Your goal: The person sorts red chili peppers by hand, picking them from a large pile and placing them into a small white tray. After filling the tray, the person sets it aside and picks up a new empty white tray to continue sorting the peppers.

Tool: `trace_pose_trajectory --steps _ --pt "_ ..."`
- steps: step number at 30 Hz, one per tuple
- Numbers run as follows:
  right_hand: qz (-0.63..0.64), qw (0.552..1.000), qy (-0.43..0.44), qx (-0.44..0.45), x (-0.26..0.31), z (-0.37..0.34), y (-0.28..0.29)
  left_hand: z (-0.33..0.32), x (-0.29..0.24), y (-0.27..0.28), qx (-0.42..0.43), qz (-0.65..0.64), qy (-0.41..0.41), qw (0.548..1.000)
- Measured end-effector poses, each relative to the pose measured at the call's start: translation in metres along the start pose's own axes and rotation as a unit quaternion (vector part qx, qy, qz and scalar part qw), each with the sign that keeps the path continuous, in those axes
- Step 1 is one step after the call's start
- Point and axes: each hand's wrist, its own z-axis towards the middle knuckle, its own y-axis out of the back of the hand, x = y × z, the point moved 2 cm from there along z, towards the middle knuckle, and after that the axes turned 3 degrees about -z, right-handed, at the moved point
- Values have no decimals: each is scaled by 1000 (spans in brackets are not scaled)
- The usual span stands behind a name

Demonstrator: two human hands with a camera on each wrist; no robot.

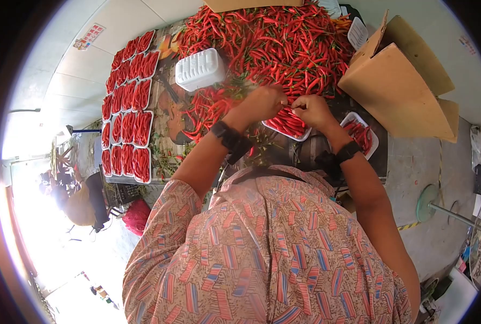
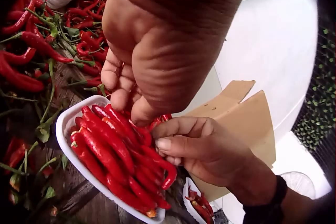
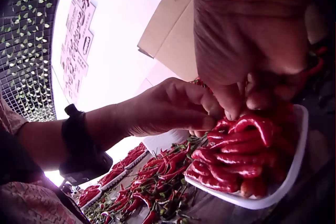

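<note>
A white tray filled with red chili peppers lies in front of the person, its peppers laid roughly side by side. Over its far end both hands meet, fingertips nearly together. The left hand has its thumb and fingers bent together and pinches a chili pepper, mostly hidden by the fingers. From the other side, the right hand pinches at the same spot, thumb against fingers, as the left wrist view shows. In the right wrist view the left hand comes in from the left, close above the peppers.
A large heap of chili peppers covers the table's far side. Filled trays stand in rows at left. A stack of white trays sits near loose peppers and stems. At right are a partly filled tray and an opened cardboard box.
</note>
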Motion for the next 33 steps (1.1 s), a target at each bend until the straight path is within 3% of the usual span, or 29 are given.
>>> trace_pose_trajectory --steps 3,5,8,18,20,23,30,33 --pt "17 1000 2 -6 4 -3 -1 1 3 -5 9 6 6 1000" --pt "45 997 -13 -65 10 -6 1 1 7 -11 -13 -1 2 1000" --pt "61 996 -47 -49 10 -5 1 2 4 -8 -37 -58 7 998" --pt "49 993 -78 -69 2 -3 0 3 8 -13 -3 -46 28 999" --pt "65 996 -30 -46 4 -4 1 2 15 -20 -11 -29 17 999" --pt "20 999 -34 -20 11 -4 5 4 9 -15 7 -41 23 999" --pt "-23 1000 3 -20 12 -4 3 5 5 -15 4 -41 41 998" --pt "30 997 22 -62 11 -4 2 5 9 -16 16 -31 55 998"
